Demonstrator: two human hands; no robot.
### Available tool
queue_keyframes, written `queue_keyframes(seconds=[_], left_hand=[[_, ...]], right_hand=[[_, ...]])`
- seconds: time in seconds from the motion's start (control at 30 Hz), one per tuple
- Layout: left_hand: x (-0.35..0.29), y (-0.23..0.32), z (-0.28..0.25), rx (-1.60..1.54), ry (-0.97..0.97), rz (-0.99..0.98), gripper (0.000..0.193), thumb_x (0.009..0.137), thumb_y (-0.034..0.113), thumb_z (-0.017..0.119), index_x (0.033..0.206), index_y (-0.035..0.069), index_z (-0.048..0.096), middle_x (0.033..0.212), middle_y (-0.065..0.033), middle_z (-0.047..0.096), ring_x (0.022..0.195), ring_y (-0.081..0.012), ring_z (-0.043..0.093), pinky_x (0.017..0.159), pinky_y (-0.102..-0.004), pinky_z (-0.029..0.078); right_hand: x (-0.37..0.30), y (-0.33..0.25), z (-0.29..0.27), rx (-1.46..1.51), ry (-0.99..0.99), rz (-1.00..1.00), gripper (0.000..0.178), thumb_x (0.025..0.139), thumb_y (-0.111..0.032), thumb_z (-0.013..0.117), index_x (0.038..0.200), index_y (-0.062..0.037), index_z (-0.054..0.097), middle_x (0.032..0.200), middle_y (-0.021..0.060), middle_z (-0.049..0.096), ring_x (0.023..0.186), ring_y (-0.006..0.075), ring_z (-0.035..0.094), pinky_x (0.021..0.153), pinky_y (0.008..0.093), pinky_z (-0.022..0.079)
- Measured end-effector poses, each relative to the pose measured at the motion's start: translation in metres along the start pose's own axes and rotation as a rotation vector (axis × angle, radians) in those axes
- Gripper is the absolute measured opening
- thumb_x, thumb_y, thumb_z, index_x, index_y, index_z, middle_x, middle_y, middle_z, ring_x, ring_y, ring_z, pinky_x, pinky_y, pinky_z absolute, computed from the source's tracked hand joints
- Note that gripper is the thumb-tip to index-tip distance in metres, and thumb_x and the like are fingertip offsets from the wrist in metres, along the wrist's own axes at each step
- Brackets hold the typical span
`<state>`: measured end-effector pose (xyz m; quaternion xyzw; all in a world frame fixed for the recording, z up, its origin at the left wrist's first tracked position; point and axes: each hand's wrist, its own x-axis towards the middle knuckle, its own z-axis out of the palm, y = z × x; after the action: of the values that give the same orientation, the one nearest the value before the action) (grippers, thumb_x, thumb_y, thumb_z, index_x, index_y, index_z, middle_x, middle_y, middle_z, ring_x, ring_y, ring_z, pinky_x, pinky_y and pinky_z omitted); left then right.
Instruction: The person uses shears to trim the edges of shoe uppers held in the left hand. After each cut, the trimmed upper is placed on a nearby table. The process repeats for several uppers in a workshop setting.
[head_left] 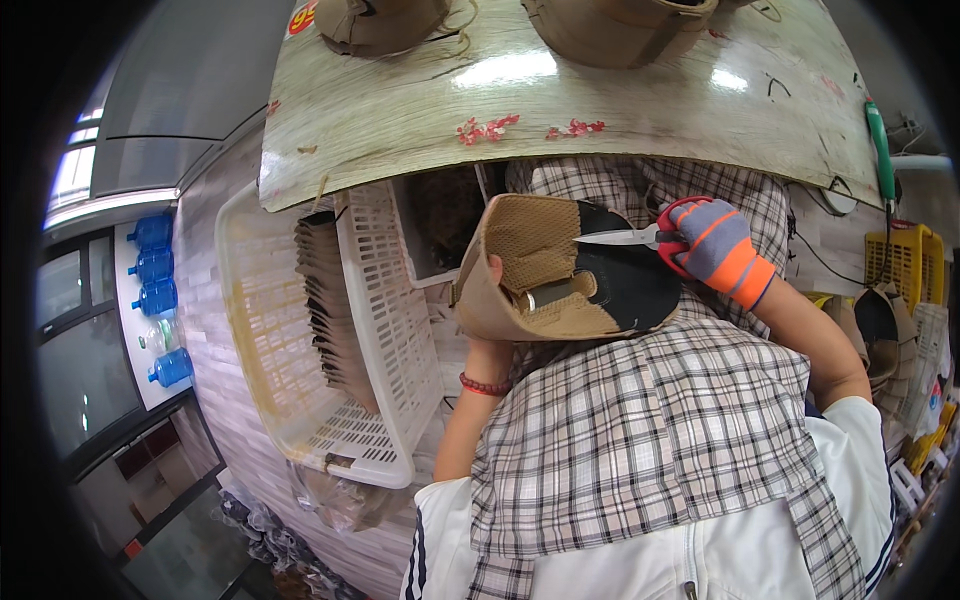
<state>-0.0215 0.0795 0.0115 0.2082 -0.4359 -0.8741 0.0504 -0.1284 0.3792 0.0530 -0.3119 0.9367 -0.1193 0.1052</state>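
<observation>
My left hand [488, 352] grips a tan shoe upper [470, 300] from its left side. Its fingertips curl over into the opening, and the rest of the hand is partly behind the piece. Inside, the upper has a honeycomb-textured tan lining, and its right part is black. A grey and orange striped glove covers my right hand [720, 250], which is closed around red-handled scissors [625, 237]. The scissor blades point left over the upper's opening and look closed together. The upper is held above my lap, over a checked apron [620, 430].
A floral-patterned table [400, 120] stands in front, bearing more tan uppers [620, 30]. On the left, a white basket [375, 330] holds a row of tan pieces [335, 310]. More uppers [875, 330] and a yellow crate [925, 260] are at the right. A green-handled tool [880, 150] hangs by the table's right edge.
</observation>
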Motion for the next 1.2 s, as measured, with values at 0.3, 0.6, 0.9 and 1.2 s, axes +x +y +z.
queue_keyframes(seconds=[0.3, 0.6, 0.9, 1.2], left_hand=[[0.001, -0.002, -0.001, 0.061, -0.022, -0.029, 0.046, 0.101, 0.036, 0.059, 0.135, 0.004, 0.055, 0.129, -0.0044, 0.059, 0.115, -0.0166, 0.057, 0.097, -0.0337, 0.048], [0.014, -0.020, -0.025, -0.068, -0.027, -0.077, 0.051, 0.101, 0.038, 0.057, 0.137, 0.003, 0.049, 0.134, -0.0108, 0.058, 0.121, -0.0244, 0.057, 0.103, -0.0420, 0.048], [0.014, -0.015, -0.021, -0.091, -0.064, -0.153, 0.054, 0.101, 0.040, 0.056, 0.139, 0.002, 0.047, 0.135, -0.0111, 0.057, 0.122, -0.0246, 0.056, 0.104, -0.0422, 0.047], [0.014, -0.019, -0.026, -0.072, -0.062, -0.078, 0.059, 0.101, 0.039, 0.057, 0.143, 0.002, 0.041, 0.138, -0.0140, 0.054, 0.125, -0.0284, 0.055, 0.105, -0.0461, 0.048]], right_hand=[[0.047, -0.043, -0.011, -0.038, 0.105, -0.243, 0.036, 0.067, -0.021, 0.079, 0.098, -0.0097, 0.066, 0.094, 0.0087, 0.064, 0.092, 0.0283, 0.061, 0.082, 0.0408, 0.047], [0.046, -0.036, -0.014, -0.105, 0.105, -0.274, 0.030, 0.080, -0.031, 0.074, 0.100, -0.0103, 0.066, 0.087, 0.0079, 0.067, 0.087, 0.0270, 0.065, 0.077, 0.0396, 0.051], [0.059, -0.041, -0.015, -0.096, 0.124, -0.340, 0.034, 0.067, -0.024, 0.081, 0.096, -0.0120, 0.066, 0.085, 0.0070, 0.067, 0.084, 0.0277, 0.065, 0.076, 0.0397, 0.051], [0.022, 0.005, -0.018, 0.045, 0.227, -0.090, 0.027, 0.070, -0.024, 0.080, 0.091, -0.0107, 0.067, 0.079, 0.0071, 0.066, 0.079, 0.0306, 0.065, 0.073, 0.0424, 0.052]])
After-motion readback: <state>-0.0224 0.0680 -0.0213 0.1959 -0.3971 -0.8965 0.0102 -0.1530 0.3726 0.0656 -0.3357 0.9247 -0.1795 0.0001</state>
